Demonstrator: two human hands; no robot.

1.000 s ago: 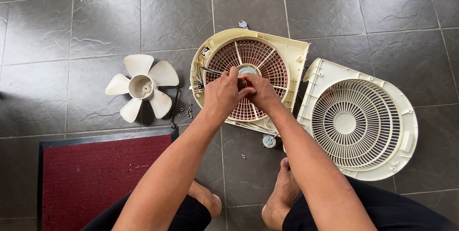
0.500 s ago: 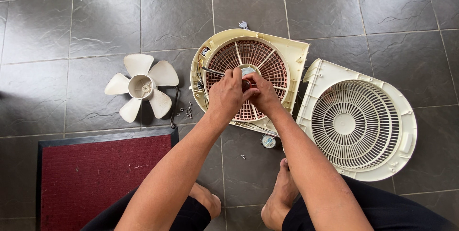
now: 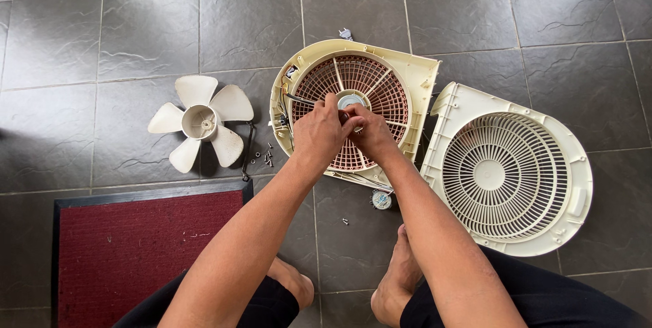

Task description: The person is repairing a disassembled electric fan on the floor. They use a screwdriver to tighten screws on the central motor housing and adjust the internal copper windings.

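both hands, left hand (image 3: pixel 319 132) and right hand (image 3: pixel 370 136), pinch the motor hub (image 3: pixel 351 101) in the fan housing (image 3: pixel 407 73). blade (image 3: pixel 200 123) and front grille (image 3: pixel 506 172) already lie off on the floor; the hub is still mounted.

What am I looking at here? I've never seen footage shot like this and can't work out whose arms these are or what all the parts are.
The camera sits on a person's head and looks straight down, so the two bare arms reaching away from you are that person's own, and their bare feet show at the bottom. The left hand and right hand meet at the middle of a cream fan housing lying flat on the grey tiled floor, fingers pinching at the small metal hub in its reddish grille. What exactly the grip closes on is hidden. Left of it lies a loose five-bladed fan blade with a few screws beside it. To the right lies the detached front grille cover. A red doormat lies at lower left.
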